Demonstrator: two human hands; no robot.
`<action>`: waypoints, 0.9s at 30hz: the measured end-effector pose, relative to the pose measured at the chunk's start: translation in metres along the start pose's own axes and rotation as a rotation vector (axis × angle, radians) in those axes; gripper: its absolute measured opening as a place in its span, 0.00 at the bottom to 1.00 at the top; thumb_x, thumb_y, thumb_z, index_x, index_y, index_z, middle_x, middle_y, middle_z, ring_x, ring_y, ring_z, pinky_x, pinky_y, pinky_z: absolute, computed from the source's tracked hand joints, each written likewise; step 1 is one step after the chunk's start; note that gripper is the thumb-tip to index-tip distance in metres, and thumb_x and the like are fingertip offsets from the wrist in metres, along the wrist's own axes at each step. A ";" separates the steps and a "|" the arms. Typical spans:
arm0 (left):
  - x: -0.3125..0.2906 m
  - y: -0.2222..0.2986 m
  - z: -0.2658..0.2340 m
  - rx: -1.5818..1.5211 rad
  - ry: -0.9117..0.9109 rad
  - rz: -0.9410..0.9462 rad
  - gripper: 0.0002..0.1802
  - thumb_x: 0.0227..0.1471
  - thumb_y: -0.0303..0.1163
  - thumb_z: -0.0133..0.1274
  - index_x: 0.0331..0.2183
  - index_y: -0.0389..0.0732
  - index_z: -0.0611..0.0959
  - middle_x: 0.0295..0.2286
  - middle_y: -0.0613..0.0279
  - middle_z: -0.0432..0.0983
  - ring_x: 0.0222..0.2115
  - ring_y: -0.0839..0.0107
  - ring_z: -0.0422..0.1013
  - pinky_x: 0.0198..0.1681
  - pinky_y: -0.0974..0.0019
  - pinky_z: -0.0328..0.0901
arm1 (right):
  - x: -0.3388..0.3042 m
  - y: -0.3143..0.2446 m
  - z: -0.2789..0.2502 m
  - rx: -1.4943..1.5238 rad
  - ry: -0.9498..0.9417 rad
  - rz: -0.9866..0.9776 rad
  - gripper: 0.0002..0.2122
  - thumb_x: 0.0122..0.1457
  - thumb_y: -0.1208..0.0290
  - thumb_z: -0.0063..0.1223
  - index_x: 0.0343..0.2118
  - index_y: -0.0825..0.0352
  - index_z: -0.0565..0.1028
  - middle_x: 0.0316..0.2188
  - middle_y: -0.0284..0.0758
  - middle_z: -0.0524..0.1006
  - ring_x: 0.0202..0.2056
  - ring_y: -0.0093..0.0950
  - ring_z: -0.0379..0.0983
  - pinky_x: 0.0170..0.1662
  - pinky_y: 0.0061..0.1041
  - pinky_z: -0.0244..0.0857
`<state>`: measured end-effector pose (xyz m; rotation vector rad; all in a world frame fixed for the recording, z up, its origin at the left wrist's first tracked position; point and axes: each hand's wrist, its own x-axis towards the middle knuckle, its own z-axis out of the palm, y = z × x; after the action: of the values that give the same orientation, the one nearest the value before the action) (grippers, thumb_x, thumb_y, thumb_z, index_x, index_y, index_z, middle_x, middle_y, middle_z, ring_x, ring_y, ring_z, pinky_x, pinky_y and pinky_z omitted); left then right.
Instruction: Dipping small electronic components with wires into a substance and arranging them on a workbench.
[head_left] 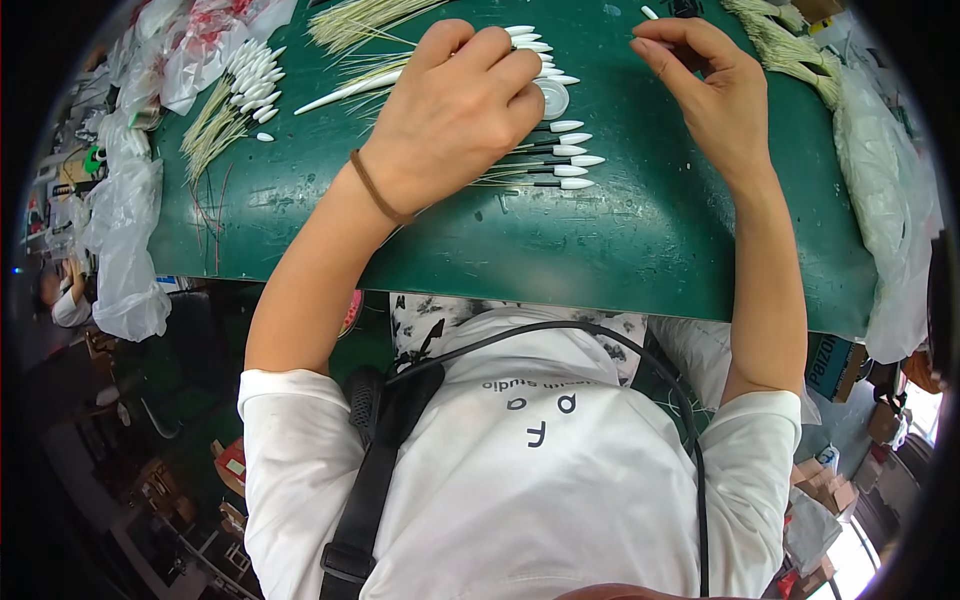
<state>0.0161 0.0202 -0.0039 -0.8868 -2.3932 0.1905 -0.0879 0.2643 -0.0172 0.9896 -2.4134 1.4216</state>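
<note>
My left hand (pixel 465 105) is closed with its fingers curled, above a spread of thin pale sticks with white pointed tips (pixel 572 138). What it grips is hidden. A long white tapered piece (pixel 350 90) runs out beneath the hand on its left. Against its right edge is a round translucent disc (pixel 552 98); whether either is held, I cannot tell. To the right, my right hand (pixel 710 80) is raised with thumb and index finger drawn together. A small white piece (pixel 649 13) shows just past the index finger; whether it is gripped is unclear.
A bunch of white-tipped sticks (pixel 255 85) lies at the left of the green table (pixel 640 240). Bare stick bundles (pixel 360 22) are at the far edge, with more pale bundles (pixel 800 55) at far right. Plastic bags (pixel 125 220) hang over both side edges.
</note>
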 end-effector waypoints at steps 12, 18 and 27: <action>-0.012 -0.009 0.007 -0.395 0.127 -0.319 0.04 0.48 0.26 0.59 0.30 0.44 0.83 0.29 0.66 0.74 0.33 0.65 0.70 0.40 0.60 0.60 | -0.006 -0.017 0.016 0.189 -0.128 0.168 0.08 0.58 0.73 0.63 0.39 0.67 0.80 0.32 0.26 0.79 0.33 0.14 0.73 0.38 0.13 0.66; -0.014 -0.008 0.008 -0.623 0.127 -0.485 0.04 0.53 0.26 0.58 0.33 0.37 0.84 0.27 0.62 0.76 0.27 0.67 0.71 0.31 0.67 0.63 | -0.011 -0.022 0.032 0.423 -0.148 0.289 0.07 0.56 0.74 0.63 0.37 0.67 0.82 0.28 0.29 0.80 0.30 0.14 0.73 0.34 0.14 0.67; -0.014 -0.005 0.006 -0.725 0.106 -0.598 0.05 0.55 0.27 0.58 0.34 0.35 0.84 0.27 0.64 0.75 0.27 0.74 0.68 0.30 0.72 0.62 | -0.011 -0.022 0.036 0.350 -0.153 0.251 0.08 0.55 0.70 0.66 0.36 0.65 0.84 0.26 0.25 0.78 0.27 0.13 0.66 0.29 0.14 0.59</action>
<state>0.0182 0.0082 -0.0140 -0.3939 -2.5168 -0.9722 -0.0593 0.2321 -0.0255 0.9159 -2.5217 1.9754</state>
